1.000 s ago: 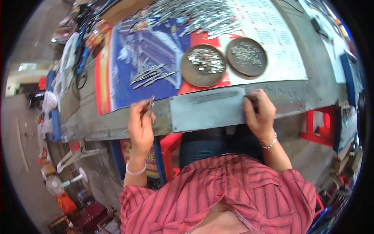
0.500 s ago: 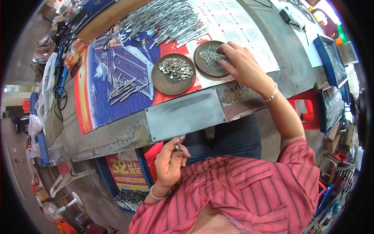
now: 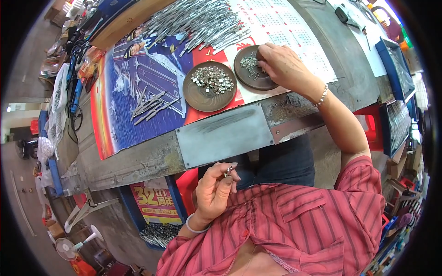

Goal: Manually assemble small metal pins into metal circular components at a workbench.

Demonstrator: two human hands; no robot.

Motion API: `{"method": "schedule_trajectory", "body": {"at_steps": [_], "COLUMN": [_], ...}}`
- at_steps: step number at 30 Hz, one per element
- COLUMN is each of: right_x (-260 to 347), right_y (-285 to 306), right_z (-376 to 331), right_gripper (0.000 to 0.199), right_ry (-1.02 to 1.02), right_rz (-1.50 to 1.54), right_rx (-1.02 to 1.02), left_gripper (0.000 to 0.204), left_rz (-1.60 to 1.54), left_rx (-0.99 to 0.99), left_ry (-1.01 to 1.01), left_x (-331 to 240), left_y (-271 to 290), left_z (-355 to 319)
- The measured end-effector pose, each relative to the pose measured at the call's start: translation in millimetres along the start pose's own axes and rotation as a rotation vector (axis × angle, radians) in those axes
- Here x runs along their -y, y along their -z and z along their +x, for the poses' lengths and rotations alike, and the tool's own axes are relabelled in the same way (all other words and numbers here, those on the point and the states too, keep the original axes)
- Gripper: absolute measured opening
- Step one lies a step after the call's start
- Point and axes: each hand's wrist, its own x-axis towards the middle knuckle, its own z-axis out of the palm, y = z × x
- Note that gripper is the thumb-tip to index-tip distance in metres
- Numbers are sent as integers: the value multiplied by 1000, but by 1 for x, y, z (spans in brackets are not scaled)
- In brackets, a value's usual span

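My left hand (image 3: 215, 189) is raised close to my chest below the bench edge, pinching a small metal piece (image 3: 228, 171) between thumb and fingertips. My right hand (image 3: 286, 67) reaches over the right brown round dish (image 3: 260, 79), fingers curled down into its small metal parts (image 3: 250, 62). A second brown dish (image 3: 199, 94) to the left holds a heap of tiny shiny pieces (image 3: 212, 79). A grey metal plate (image 3: 225, 134) lies at the bench front between my hands.
A big pile of long metal strips (image 3: 198, 20) lies at the back, a smaller bunch (image 3: 148, 103) on the blue poster. White printed sheets (image 3: 281, 23) cover the right side. Red stools (image 3: 370, 133), blue trays (image 3: 396, 64) and cables (image 3: 73, 106) surround the bench.
My right hand left the bench edge and now reaches into the right dish. My left hand dropped from the bench edge toward my chest, still pinching the small metal piece. The view tilted.
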Motion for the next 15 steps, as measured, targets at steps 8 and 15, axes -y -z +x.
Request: {"method": "schedule_trajectory", "body": {"at_steps": [8,15], "right_x": [-6,-15], "right_y": [14,19], "right_z": [4,3], "right_gripper": [17,22], "right_ry": [-81,-273], "right_rz": [417,848], "right_rx": [-83,21], "left_gripper": [25,23], "left_rz": [-82,-205], "left_rx": [52,64], "left_ry": [32,68], "left_x": [2,0], "left_y": [-8,-11], "left_z": [9,16]}}
